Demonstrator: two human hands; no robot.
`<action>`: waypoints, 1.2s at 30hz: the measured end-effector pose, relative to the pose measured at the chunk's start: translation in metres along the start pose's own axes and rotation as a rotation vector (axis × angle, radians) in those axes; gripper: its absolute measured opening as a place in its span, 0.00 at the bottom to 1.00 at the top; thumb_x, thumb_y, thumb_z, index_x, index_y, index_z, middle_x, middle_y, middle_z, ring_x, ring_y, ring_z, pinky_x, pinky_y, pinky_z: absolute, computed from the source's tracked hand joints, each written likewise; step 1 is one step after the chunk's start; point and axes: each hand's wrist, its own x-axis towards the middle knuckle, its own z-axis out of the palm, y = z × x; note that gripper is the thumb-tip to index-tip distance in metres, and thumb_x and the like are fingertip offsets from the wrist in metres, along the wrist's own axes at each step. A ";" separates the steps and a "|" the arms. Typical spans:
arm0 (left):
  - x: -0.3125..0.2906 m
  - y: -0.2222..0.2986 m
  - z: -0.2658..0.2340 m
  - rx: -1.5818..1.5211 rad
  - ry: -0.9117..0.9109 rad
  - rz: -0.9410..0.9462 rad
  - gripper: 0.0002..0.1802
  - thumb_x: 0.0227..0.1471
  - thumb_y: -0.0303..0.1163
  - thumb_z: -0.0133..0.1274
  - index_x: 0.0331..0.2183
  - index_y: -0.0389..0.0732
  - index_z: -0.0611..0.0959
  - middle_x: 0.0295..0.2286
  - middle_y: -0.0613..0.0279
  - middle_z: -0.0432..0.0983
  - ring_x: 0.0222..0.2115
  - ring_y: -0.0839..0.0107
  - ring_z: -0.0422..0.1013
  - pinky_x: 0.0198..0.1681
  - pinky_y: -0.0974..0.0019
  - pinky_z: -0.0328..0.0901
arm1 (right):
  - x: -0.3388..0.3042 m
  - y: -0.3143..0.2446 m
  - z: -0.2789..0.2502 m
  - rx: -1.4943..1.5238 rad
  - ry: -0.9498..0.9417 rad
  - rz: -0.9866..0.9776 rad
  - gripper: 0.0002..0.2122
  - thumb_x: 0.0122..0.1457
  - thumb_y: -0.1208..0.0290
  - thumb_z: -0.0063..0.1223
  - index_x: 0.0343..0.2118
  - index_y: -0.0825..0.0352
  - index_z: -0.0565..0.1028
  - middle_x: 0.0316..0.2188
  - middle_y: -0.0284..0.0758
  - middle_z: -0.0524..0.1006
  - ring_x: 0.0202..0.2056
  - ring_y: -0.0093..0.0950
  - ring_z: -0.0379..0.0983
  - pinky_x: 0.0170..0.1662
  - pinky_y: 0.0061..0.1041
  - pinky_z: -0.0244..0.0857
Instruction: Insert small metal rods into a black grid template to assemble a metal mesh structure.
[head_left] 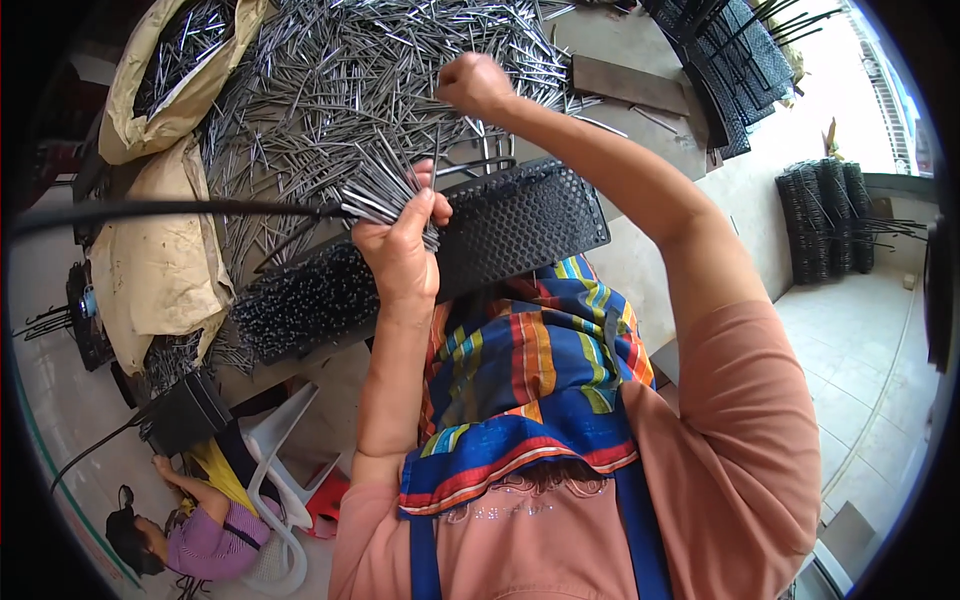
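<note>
My left hand [402, 245] is closed around a bundle of thin grey metal rods [378, 190], their ends fanning out above the fist. Just beneath it lies a long black perforated plate [530, 220], tilted across the table's near edge and my lap. Its left part is crowded with upright rod ends [310, 300], while open holes show on the right. Over the rod pile, my right hand [480, 88] is raised with its fingers curled in. What those fingers hold, if anything, is hidden.
Loose metal rods [330, 75] cover the table. A torn brown paper sack [135, 125] of rods stands far left, with brown paper [160, 265] nearer. A flat board [630, 85] lies right. Black racks [830, 220] stand on the floor. Another person [215, 540] sits lower left.
</note>
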 end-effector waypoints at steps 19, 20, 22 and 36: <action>-0.153 -0.051 -0.082 0.032 -0.214 -0.860 0.21 0.47 0.15 0.53 0.46 0.34 0.77 0.36 0.55 0.79 0.30 0.68 0.77 0.32 0.65 0.74 | -0.263 -0.006 -0.005 0.698 0.346 0.082 0.06 0.58 0.84 0.51 0.37 0.70 0.72 0.29 0.35 0.81 0.18 0.13 0.68 0.21 0.13 0.62; -0.150 -0.047 -0.081 0.057 -0.210 -0.806 0.19 0.47 0.15 0.53 0.45 0.33 0.78 0.35 0.55 0.80 0.29 0.68 0.77 0.31 0.65 0.73 | -0.255 -0.008 -0.002 0.699 0.335 0.080 0.06 0.58 0.84 0.51 0.37 0.70 0.72 0.29 0.35 0.81 0.18 0.13 0.68 0.21 0.13 0.62; -0.145 -0.048 -0.075 0.013 -0.185 -0.786 0.15 0.47 0.16 0.54 0.41 0.32 0.79 0.32 0.55 0.80 0.28 0.68 0.77 0.30 0.66 0.73 | -0.238 -0.011 0.001 0.692 0.410 -0.051 0.06 0.58 0.85 0.51 0.37 0.70 0.72 0.29 0.35 0.81 0.19 0.13 0.68 0.21 0.13 0.62; -0.113 -0.058 -0.043 -0.076 0.039 -0.733 0.09 0.46 0.17 0.57 0.34 0.34 0.81 0.28 0.52 0.81 0.25 0.66 0.79 0.25 0.68 0.71 | -0.204 -0.019 0.010 -0.053 0.421 -0.447 0.08 0.50 0.79 0.61 0.34 0.64 0.80 0.33 0.35 0.79 0.26 0.26 0.76 0.30 0.23 0.68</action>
